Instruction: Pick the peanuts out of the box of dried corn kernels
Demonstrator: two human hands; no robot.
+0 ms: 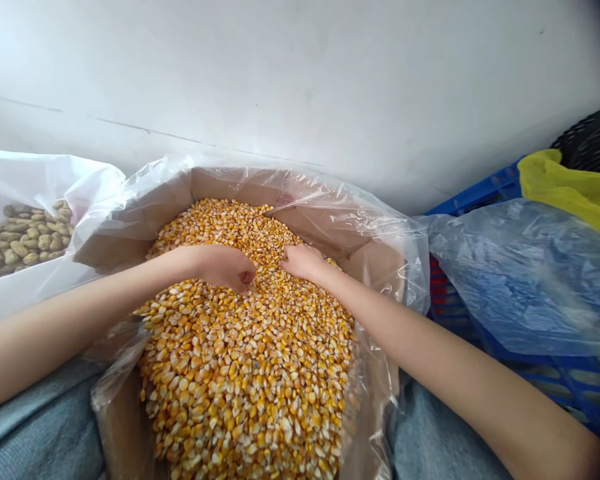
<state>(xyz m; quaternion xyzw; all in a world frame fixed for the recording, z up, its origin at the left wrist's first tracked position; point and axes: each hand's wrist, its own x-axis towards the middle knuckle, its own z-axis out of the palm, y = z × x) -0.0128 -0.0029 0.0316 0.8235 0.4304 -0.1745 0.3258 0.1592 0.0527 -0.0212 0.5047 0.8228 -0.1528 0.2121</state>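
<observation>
Dried corn kernels (250,373), yellow and orange, fill a cardboard box (305,223) lined with a clear plastic bag (370,207). Just above the middle of the heap, my left hand (230,267) is curled closed with its fingertips turned down and inward. My right hand (303,261) lies low on the corn a little farther back, its fingers bent together against the kernels. A narrow gap separates the two hands. What either hand holds, if anything, is hidden.
To the left, a white bag (95,177) holds unshelled peanuts (30,240). Blue plastic crates (480,187) stand at the right, with a crumpled clear plastic bag (530,280) and a yellow bag (570,187) over them. A white wall (300,87) rises behind the box.
</observation>
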